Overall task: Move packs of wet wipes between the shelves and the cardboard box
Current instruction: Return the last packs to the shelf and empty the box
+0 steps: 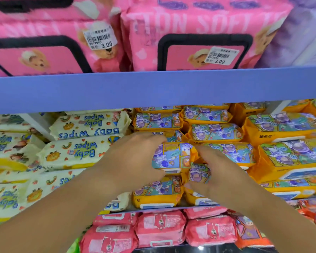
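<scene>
While both hands were reaching into the middle shelf, the left hand (135, 157) had its fingers curled over the left end of an orange plastic pack of wet wipes with a purple-and-blue cartoon print (171, 156) — a proper grip, as far as I could see. Right beside it, the right hand (217, 170) was curled round a second orange cartoon pack (199, 173), just below the first one and touching it. Both packs were in among the stacks of matching orange packs (285, 156) that filled the right side of that shelf. To the left lay cream soft packs printed "Baby Wipes" (77, 152), upside down to the camera. Above ran a blue shelf edge (153, 88), and on that shelf stood big pink bear-print packs (199, 42) with white price stickers (221, 55) reading 3.00. Down below — red-pink packs (161, 227) on the next shelf.
</scene>
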`<state>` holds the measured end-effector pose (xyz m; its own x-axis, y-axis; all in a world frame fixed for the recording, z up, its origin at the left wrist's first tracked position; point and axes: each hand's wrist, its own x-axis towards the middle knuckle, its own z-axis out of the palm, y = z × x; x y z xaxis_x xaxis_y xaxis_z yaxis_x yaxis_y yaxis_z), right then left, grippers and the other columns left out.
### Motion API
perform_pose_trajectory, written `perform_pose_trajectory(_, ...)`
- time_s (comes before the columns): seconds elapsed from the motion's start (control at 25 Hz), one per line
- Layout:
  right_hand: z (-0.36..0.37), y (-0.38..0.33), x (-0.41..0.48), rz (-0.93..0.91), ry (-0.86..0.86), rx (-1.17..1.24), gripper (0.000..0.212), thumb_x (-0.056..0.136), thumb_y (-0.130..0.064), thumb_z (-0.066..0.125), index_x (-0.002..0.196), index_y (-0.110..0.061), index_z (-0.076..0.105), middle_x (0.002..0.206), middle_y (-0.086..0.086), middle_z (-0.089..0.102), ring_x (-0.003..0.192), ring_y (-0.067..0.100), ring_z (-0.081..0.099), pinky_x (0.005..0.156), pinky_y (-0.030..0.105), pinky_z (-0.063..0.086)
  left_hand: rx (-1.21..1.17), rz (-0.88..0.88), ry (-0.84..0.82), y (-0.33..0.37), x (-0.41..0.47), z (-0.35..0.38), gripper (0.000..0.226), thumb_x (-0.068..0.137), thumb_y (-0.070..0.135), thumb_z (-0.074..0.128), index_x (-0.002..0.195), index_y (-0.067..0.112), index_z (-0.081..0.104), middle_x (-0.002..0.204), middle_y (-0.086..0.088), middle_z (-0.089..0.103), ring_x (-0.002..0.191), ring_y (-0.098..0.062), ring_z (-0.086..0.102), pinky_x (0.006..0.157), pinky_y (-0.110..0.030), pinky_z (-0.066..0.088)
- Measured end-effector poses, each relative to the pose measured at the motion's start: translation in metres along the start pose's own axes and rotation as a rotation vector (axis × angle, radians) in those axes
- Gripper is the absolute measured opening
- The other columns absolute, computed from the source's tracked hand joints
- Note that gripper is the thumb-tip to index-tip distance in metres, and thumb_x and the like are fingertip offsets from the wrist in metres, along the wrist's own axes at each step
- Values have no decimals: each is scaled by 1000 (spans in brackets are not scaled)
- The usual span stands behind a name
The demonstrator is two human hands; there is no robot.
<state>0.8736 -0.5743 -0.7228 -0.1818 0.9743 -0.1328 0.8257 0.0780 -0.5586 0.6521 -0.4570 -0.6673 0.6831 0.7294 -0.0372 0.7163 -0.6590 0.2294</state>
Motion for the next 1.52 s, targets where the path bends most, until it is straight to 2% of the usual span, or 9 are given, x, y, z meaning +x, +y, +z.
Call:
perform_pose_trajectory(0.12, 11, 17, 1, 12, 185, -236, 80, 67, -47, 87, 137, -31, 53, 136, -13, 54, 122, 3, 44, 105, 23, 40, 24, 2, -64, -4, 8, 23, 61, 87, 51, 65, 141, 30, 45, 128, 9, 57, 121, -17, 54, 88, -31, 45)
perform_pose_trajectory(0.24, 20, 32, -3, 10, 230, -310, 73, 64, -40, 93, 130, -26, 64, 135, -7, 54, 118, 10, 44, 94, 29, 48, 100, 18, -151, -10, 13, 54, 56, 92, 44, 62, 140, 20, 44, 126, -1, 53, 122, -23, 48, 98, -37, 45)
perform_pose_trajectory(0.36, 30, 39, -7, -13, 318, -363, 65, 69, -44, 87, 128, -23, 69, 123, -1, 53, 108, 18, 48, 82, 37, 57, 122, 88, -38, -19, 9, 79, 64, 88, 48, 69, 139, 16, 49, 131, -5, 46, 123, -25, 42, 106, -43, 43)
perform_pose_trajectory(0.48, 36, 46, -10, -12, 384, -406, 57, 87, -59, 62, 131, -23, 67, 114, 0, 52, 100, 22, 51, 77, 41, 57, 279, 170, 135, -27, 13, 98, 70, 82, 54, 72, 133, 8, 55, 125, -12, 52, 109, -31, 52, 95, -47, 48)
perform_pose_trajectory(0.76, 36, 49, -11, -28, 369, -341, 61, 77, -47, 80, 132, -25, 65, 110, -5, 47, 102, 16, 46, 83, 37, 55, 412, 213, -10, -20, 11, 93, 91, 77, 29, 69, 145, 15, 10, 142, -13, 37, 128, -36, 40, 107, -49, 34)
perform_pose_trajectory(0.96, 37, 49, -10, -23, 362, -340, 63, 76, -43, 83, 133, -26, 63, 110, -5, 48, 101, 18, 48, 85, 35, 52, 451, 183, 71, -19, 8, 91, 98, 52, 3, 75, 141, 14, 38, 130, -19, 55, 113, -40, 56, 91, -50, 50)
perform_pose_trajectory(1.12, 38, 41, -10, 37, 368, -309, 62, 76, -42, 84, 132, -27, 64, 111, -5, 54, 104, 17, 46, 86, 34, 50, 389, 114, -8, -5, 8, 87, 89, 74, 10, 70, 153, 19, 29, 145, -15, 36, 129, -36, 43, 105, -47, 39)
perform_pose_trajectory(1.28, 30, 26, -11, 148, 323, -278, 54, 81, -38, 81, 131, -22, 66, 117, 0, 60, 110, 23, 54, 92, 38, 50, 276, 69, -14, -5, 1, 68, 78, 82, 29, 76, 151, 18, 41, 145, -12, 45, 130, -33, 48, 107, -45, 42)
perform_pose_trajectory(1.52, 20, 0, -18, 347, 390, 95, 44, 92, -41, 68, 128, -14, 66, 125, 2, 64, 118, 20, 57, 100, 30, 42, -133, -113, -48, 17, -31, 43, 73, 93, 49, 52, 156, 18, 32, 156, -4, 37, 145, -24, 33, 120, -41, 29)
